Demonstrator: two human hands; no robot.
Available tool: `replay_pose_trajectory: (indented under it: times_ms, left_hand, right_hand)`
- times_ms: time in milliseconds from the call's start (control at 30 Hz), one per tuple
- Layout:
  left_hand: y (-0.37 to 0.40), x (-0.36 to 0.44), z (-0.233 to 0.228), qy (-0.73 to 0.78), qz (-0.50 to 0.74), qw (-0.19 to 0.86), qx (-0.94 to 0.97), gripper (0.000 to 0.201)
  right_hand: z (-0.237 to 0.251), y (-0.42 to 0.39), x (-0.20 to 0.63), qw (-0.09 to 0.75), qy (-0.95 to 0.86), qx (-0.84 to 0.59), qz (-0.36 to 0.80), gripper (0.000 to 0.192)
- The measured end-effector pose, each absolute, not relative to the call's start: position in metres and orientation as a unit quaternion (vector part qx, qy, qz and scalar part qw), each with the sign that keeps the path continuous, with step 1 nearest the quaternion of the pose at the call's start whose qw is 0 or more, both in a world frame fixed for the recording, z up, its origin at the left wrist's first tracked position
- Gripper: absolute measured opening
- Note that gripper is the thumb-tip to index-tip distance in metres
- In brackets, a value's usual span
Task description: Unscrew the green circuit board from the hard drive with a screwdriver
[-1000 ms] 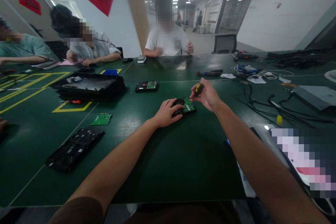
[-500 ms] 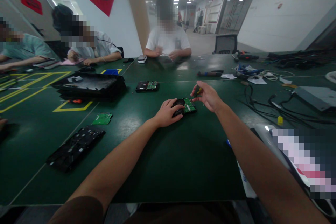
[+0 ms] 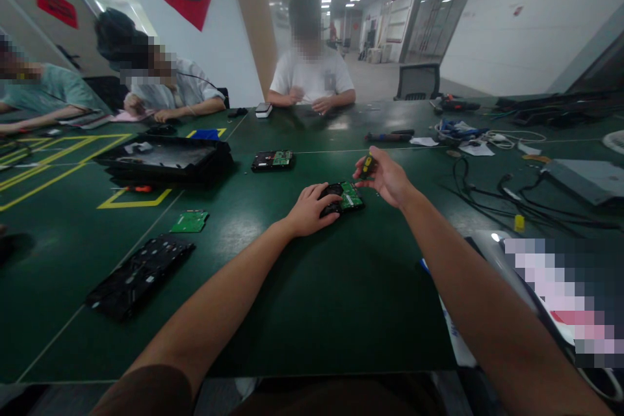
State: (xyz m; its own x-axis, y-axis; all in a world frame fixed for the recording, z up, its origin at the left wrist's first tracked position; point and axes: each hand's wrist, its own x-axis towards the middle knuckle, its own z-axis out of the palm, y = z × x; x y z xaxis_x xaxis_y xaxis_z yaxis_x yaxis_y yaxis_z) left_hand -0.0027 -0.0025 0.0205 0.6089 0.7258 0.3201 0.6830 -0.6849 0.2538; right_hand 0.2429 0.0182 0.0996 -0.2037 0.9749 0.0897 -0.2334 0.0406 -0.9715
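My left hand [image 3: 311, 209] lies over the dark end of a hard drive [image 3: 351, 196], its fingers across the top and thumb along the near side, holding it against the table. The drive's green circuit board faces up at its right end. In my right hand [image 3: 387, 177] is a screwdriver [image 3: 368, 165] with a black and yellow handle, gripped near upright between thumb and fingers. Its tip comes down by the right end of the board; whether it touches a screw I cannot tell.
Left of me lie a loose green circuit board [image 3: 190, 221] and a black plastic frame [image 3: 141, 273]. Beyond are a black tray [image 3: 166, 159] and another hard drive [image 3: 272, 160]. Cables [image 3: 507, 198] and a grey metal box [image 3: 589, 179] are at right. Several people sit around the table.
The screwdriver handle has turned in my right fingers, and its yellow part shows more now. My left hand and the hard drive stay in place.
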Motion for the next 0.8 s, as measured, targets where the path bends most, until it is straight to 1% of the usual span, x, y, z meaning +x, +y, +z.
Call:
replay_pose_trajectory:
  times_ms: [133,333,500,667,800]
  left_hand:
    - [-0.0023,-0.0026,0.0204,0.393,0.203,0.056,0.895,0.049]
    - [-0.0019,-0.0028,0.0191,0.393,0.204,0.054,0.895,0.049]
    - [-0.0017,-0.003,0.0189,0.391,0.206,0.056,0.895,0.049]
    - [-0.0026,-0.0028,0.0205,0.392,0.203,0.049,0.896,0.048]
    - [-0.0032,-0.0029,0.0207,0.39,0.204,0.046,0.897,0.049]
  right_hand:
    - [0.0975,0.0186,0.2407,0.516,-0.511,-0.375,0.576,0.042]
    - [0.1002,0.0158,0.2401,0.52,-0.5,-0.358,0.593,0.042]
    - [0.1011,0.0161,0.2396,0.533,-0.496,-0.383,0.568,0.04]
    - [0.0997,0.0167,0.2382,0.548,-0.493,-0.388,0.553,0.035]
    - [0.1012,0.0151,0.2398,0.53,-0.498,-0.362,0.583,0.042]
